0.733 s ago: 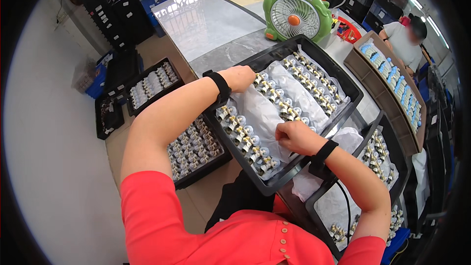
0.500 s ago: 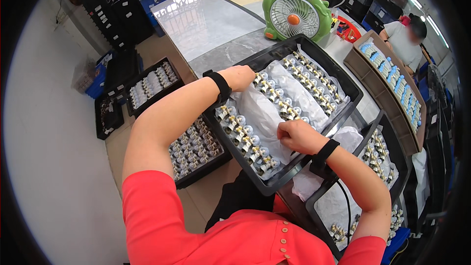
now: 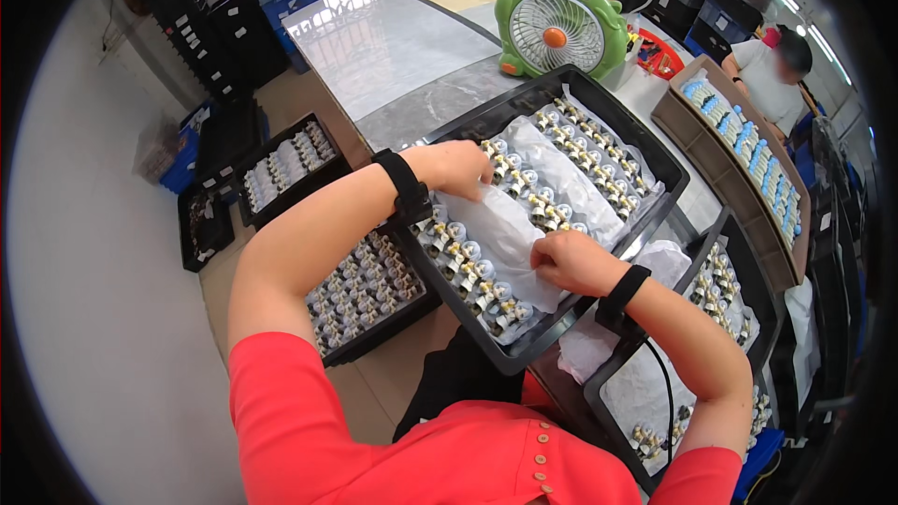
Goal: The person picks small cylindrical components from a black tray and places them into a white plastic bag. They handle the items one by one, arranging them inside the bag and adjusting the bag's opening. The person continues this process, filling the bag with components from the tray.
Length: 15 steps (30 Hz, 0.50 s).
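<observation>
A black tray (image 3: pixel 675 192) in front of me holds rows of small pieces (image 3: pixel 482 285) with clear round tops and white, gold and black parts. White tissue paper (image 3: pixel 500 229) lies in a strip between two of the rows. At the strip's far left end, my left hand (image 3: pixel 460 170) has its fingers closed on the paper. The near right end is pinched in my right hand (image 3: pixel 571 260), close to the tray's near edge. My fingertips are partly hidden on both hands. A second tissue strip (image 3: pixel 566 173) lies farther right among the pieces.
Below left sits another filled black tray (image 3: pixel 369 295), with a smaller one (image 3: pixel 290 164) beyond. At right are a black tray (image 3: pixel 599 393) and a brown tray (image 3: pixel 669 112) of blue-and-white pieces. A green fan (image 3: pixel 559 23) stands on the table (image 3: pixel 402 56). A person (image 3: pixel 772 75) sits far right.
My left hand has come inward from the tray's far left rim and lower along the tissue strip. My right hand has barely moved. The paper now covers slightly more of the left row.
</observation>
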Tool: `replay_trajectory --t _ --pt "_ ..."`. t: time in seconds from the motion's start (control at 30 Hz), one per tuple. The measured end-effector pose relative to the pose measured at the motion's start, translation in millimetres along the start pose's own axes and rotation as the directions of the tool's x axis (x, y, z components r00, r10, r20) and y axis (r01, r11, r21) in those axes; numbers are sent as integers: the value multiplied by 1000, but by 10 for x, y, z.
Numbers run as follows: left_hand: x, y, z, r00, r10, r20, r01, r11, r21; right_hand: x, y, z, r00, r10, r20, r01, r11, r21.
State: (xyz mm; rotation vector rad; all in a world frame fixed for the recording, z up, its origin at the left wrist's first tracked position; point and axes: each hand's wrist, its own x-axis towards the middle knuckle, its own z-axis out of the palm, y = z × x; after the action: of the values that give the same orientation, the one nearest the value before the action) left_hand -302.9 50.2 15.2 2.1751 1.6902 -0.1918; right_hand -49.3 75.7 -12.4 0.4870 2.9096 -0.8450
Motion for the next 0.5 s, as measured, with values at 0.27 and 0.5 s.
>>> replay_trajectory --t 0.27,0.5 --pt "59 -45 -76 999 -7 -49 7 1000 6 -214 -52 -416 999 50 4 -50 998 31" --pt "600 -169 -150 967 61 -247 -55 998 30 -258 519 -831 942 309 -130 -329 927 -180"
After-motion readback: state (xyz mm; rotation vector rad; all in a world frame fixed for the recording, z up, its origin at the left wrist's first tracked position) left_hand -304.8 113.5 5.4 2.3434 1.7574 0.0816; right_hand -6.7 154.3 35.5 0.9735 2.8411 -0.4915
